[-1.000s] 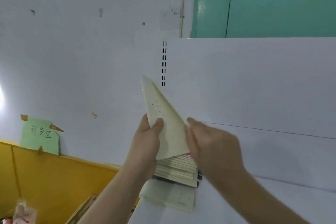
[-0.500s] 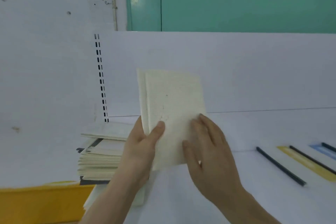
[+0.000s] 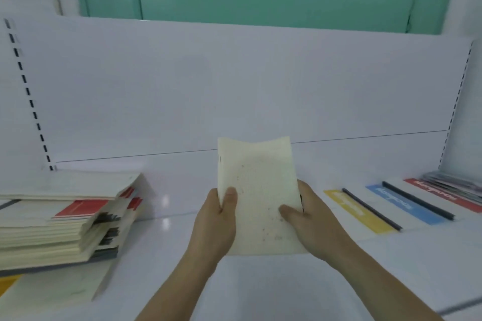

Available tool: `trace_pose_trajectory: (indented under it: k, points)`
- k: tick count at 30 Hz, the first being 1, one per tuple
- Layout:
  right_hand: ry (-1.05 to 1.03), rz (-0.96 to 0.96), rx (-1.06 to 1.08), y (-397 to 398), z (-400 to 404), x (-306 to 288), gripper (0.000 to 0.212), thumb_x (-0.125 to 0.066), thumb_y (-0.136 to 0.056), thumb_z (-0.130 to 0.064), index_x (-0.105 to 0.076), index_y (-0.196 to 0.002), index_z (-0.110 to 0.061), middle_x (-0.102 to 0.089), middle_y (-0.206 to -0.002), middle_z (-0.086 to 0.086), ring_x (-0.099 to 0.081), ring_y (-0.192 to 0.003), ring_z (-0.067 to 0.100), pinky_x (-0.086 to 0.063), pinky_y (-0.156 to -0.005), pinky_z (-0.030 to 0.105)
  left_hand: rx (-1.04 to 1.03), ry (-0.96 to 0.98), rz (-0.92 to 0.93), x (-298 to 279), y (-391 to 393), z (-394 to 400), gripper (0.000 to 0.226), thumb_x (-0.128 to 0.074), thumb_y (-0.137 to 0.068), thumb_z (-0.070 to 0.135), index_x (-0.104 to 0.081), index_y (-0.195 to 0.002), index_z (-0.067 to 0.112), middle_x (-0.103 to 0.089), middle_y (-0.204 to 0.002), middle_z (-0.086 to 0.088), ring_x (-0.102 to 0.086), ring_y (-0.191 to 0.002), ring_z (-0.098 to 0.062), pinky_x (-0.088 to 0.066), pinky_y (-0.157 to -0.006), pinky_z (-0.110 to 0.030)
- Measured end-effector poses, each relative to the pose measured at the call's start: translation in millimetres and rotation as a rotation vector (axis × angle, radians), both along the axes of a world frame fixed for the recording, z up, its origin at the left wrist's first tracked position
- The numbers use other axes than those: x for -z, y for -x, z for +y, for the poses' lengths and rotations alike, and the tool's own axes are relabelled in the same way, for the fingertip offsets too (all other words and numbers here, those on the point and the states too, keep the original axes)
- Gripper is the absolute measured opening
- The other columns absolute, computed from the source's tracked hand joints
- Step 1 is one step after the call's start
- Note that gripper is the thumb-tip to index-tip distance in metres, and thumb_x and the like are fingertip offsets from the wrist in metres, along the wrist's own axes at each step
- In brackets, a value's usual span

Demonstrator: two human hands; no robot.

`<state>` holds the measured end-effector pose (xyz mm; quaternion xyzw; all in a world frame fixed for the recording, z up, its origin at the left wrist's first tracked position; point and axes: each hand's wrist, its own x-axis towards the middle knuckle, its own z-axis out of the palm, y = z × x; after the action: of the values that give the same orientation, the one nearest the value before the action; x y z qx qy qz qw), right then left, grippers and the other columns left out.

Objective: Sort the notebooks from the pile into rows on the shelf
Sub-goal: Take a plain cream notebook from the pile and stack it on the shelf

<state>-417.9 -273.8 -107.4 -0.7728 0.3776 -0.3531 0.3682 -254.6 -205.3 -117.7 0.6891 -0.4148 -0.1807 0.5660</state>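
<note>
Both hands (image 3: 257,219) grip notebook (image 3: 258,190) above shelf (image 3: 260,281).

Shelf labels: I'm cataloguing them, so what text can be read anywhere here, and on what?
Red strip: white word, too blurred to read.
Blue strip: white word, too blurred.
Yellow strip: pale word, too blurred.
Cream notebook held in both hands: only specks, no text.
Pile of notebooks: nothing legible.
</note>
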Motion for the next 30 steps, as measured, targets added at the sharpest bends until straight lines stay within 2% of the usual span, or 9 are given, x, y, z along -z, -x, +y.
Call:
trace_pose_trajectory:
  k: [4, 7, 11, 15, 18, 22, 26, 28, 30]
  points:
    - [0.065, 0.220, -0.007, 25.1, -50.4, 20.1, 0.028, -0.056, -0.093, -0.024, -0.056, -0.115, -0.040, -0.060, -0.107, -0.018, -0.059, -0.099, 0.004, -0.046, -0.072, 0.024, -0.082, -0.202, -0.160, 30.4, 16.8, -43.1, 0.031, -0.035, -0.105, 0.042, -0.047, -0.112, 0.014, -0.060, -0.096, 0.003, -0.054, -0.077, -0.007, -0.045, -0.063, -0.028]
    - [0.123, 0.338, -0.022, 23.7, -78.2, 40.1, 0.027, -0.058, -0.091, -0.026, -0.058, -0.117, -0.033, -0.059, -0.107, -0.016, -0.058, -0.105, 0.012, -0.042, -0.077, 0.025, -0.175, -0.300, -0.262, 55.5, 22.4, -65.8, 0.033, -0.035, -0.106, 0.032, -0.042, -0.128, 0.008, -0.063, -0.108, -0.006, -0.054, -0.080, -0.016, -0.041, -0.069, -0.031]
    - [0.204, 0.452, 0.019, 16.3, -107.1, 65.3, 0.037, -0.057, -0.091, -0.030, -0.047, -0.127, -0.026, -0.062, -0.116, -0.003, -0.057, -0.109, 0.020, -0.045, -0.089, 0.032, -0.195, -0.507, -0.475, 76.9, 17.2, -87.4, 0.027, -0.035, -0.106, 0.030, -0.050, -0.109, 0.008, -0.053, -0.100, -0.003, -0.050, -0.083, -0.017, -0.039, -0.072, -0.028]
    - [0.303, 0.645, 0.064, 10.6, -127.3, 77.8, 0.020, -0.048, -0.097, -0.027, -0.050, -0.114, -0.017, -0.063, -0.112, 0.004, -0.058, -0.105, 0.023, -0.044, -0.084, 0.032, -0.123, -0.575, -0.627, 81.7, 12.8, -100.4, 0.025, -0.036, -0.104, 0.038, -0.045, -0.095, 0.016, -0.055, -0.095, -0.001, -0.050, -0.084, -0.017, -0.035, -0.071, -0.028]
    - [0.338, 0.698, 0.090, 6.8, -134.5, 84.7, 0.017, -0.043, -0.099, -0.027, -0.051, -0.107, -0.015, -0.062, -0.108, 0.005, -0.058, -0.100, 0.023, -0.043, -0.079, 0.032, -0.086, -0.641, -0.761, 78.9, 7.0, -107.6, 0.030, -0.034, -0.103, 0.043, -0.047, -0.096, 0.016, -0.060, -0.101, -0.004, -0.057, -0.091, -0.021, -0.036, -0.072, -0.029]
    - [0.392, 0.710, 0.096, 7.1, -134.4, 84.0, 0.025, -0.042, -0.099, -0.037, -0.048, -0.113, -0.017, -0.058, -0.109, 0.004, -0.054, -0.104, 0.024, -0.044, -0.079, 0.035, -0.062, -0.702, -0.828, 76.6, 1.7, -102.3, 0.051, -0.032, -0.100, 0.058, -0.054, -0.115, 0.015, -0.058, -0.113, -0.006, -0.058, -0.103, -0.025, -0.043, -0.082, -0.033]
    - [0.458, 0.837, 0.028, 13.6, -138.5, 70.8, 0.043, -0.038, -0.096, -0.057, -0.052, -0.114, -0.020, -0.062, -0.110, 0.003, -0.053, -0.109, 0.024, -0.043, -0.079, 0.034, 0.050, -0.640, -0.771, 70.4, 0.9, -79.9, 0.082, -0.035, -0.083, 0.083, -0.039, -0.142, 0.026, -0.053, -0.128, 0.002, -0.050, -0.118, -0.020, -0.044, -0.098, -0.037]
    - [0.516, 0.927, -0.072, 21.7, -138.1, 62.0, 0.067, -0.032, -0.087, -0.075, -0.051, -0.125, -0.024, -0.060, -0.118, 0.001, -0.046, -0.116, 0.023, -0.041, -0.092, 0.035, 0.175, -0.709, -0.798, 61.7, -1.1, -68.1, 0.094, -0.039, -0.077, 0.088, -0.028, -0.151, 0.030, -0.045, -0.143, 0.006, -0.040, -0.131, -0.019, -0.037, -0.108, -0.039]
    - [0.514, 1.045, -0.200, 30.6, -134.3, 54.7, 0.091, -0.031, -0.075, -0.088, -0.039, -0.140, -0.026, -0.053, -0.131, 0.000, -0.039, -0.128, 0.023, -0.032, -0.107, 0.037, 0.312, -0.755, -0.818, 56.8, -3.5, -60.6, 0.100, -0.051, -0.075, 0.085, -0.023, -0.153, 0.030, -0.038, -0.148, 0.008, -0.032, -0.136, -0.017, -0.033, -0.111, -0.038]
